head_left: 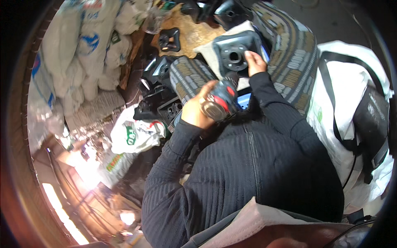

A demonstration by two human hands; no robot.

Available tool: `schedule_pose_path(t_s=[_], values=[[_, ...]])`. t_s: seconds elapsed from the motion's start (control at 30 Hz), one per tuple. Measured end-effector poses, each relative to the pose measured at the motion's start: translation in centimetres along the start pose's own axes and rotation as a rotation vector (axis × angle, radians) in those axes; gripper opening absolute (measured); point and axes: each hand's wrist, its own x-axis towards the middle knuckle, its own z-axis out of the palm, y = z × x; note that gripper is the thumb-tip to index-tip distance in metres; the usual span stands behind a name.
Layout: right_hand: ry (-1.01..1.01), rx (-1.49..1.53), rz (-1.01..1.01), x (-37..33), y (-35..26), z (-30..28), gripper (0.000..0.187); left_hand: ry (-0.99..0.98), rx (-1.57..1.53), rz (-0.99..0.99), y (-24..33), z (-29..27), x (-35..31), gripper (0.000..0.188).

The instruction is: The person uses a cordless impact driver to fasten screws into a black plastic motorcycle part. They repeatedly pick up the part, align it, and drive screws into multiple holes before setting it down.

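Note:
A cordless drill (224, 99), dark with red patches, is gripped in my left hand (201, 108) in front of my chest. Its front end points up and away, close below a black square plastic part (236, 46). That part has a round hub with a centre hole and smaller holes around it. At its right edge my right hand (255, 64) holds it, thumb on the hub side, the other fingers mostly hidden. Whether the drill tip touches the part I cannot tell. Behind the part lies a pale cloth or sheet (212, 54) across my lap.
Similar black parts lie ahead on a brown board (194, 35) and in a heap (159, 70) to the left. Filled white sacks (89, 49) stand far left. Nearer are a white plastic bag (132, 130) and, at right, a white sack (331, 103) beside a black strapped bag (370, 120).

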Motion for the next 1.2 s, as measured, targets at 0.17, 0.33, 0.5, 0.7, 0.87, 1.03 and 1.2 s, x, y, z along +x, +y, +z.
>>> schedule_pose_path(t_s=[0.17, 0.33, 0.5, 0.7, 0.87, 1.03, 1.2], values=[[-0.035, 0.148, 0.104, 1.6, -1.9, -1.0, 0.028, -0.193, 0.089, -0.102, -3.6, 3.2, -7.1, 0.076], [-0.483, 0.328, 0.247, -2.7, -10.4, 1.1, 0.036, 0.180, -0.550, -0.044, -8.9, 4.0, -10.4, 0.077], [-0.909, 0.145, 0.201, -8.8, -12.5, 8.5, 0.039, 0.816, -1.175, -0.045, -7.4, 2.5, -8.4, 0.052], [-1.401, -0.181, -0.302, -21.2, -21.6, 11.9, 0.043, 1.220, -0.843, -0.340, -19.5, -2.0, -9.5, 0.041], [-1.780, 0.383, -0.612, -26.1, -26.2, 14.8, 0.030, 1.134, -0.678, -0.553, -42.6, -3.3, -2.2, 0.049], [-1.457, 0.131, -0.749, -23.4, -27.4, 14.4, 0.015, 0.661, -0.684, -0.616, -39.5, 0.4, 13.4, 0.075], [-1.152, -0.161, -0.702, -16.6, -25.8, 13.5, 0.018, 0.612, -0.187, -0.894, -46.4, 5.5, 15.5, 0.064]])
